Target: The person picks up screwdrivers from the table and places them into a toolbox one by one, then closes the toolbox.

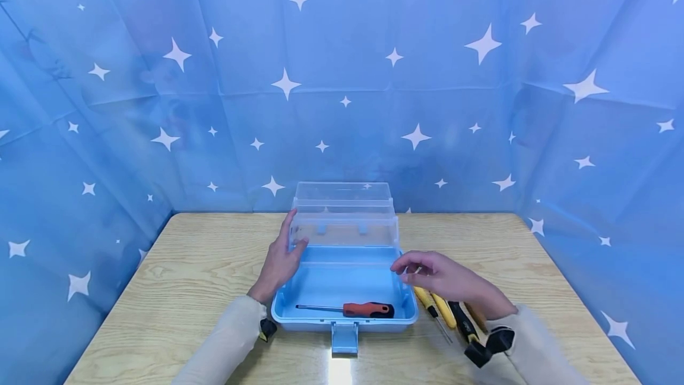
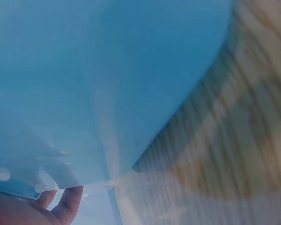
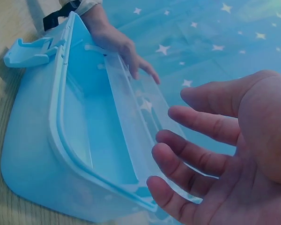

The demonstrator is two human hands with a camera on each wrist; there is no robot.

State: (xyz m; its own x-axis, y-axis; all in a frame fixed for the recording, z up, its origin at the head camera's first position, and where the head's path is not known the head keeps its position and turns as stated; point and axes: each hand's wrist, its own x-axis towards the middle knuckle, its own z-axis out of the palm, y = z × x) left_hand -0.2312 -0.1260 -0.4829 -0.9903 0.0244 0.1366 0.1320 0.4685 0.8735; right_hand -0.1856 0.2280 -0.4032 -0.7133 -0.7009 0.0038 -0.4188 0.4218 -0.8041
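Observation:
A light blue toolbox [image 1: 342, 324] stands on the table with its clear lid [image 1: 344, 232] raised at the back. Inside, along the front wall, lies a flathead screwdriver [image 1: 369, 310] with a red and black handle. My left hand [image 1: 279, 261] holds the lid at its left edge, thumb on the inner side and fingers beyond it. Over the box's right rim hovers my right hand [image 1: 440, 278], its fingers loosely bent and nothing in them; the right wrist view shows the bare palm [image 3: 253, 178]. In the left wrist view, the box wall [image 2: 131, 84] fills much of the picture.
Right of the box lie a yellow-handled screwdriver [image 1: 429, 303], a yellow handle [image 1: 445, 312] and a black-handled tool [image 1: 462, 321], partly under the right forearm. The box's front latch [image 1: 344, 338] hangs down. A blue star-patterned curtain [image 1: 342, 117] surrounds the wooden table [image 1: 203, 266].

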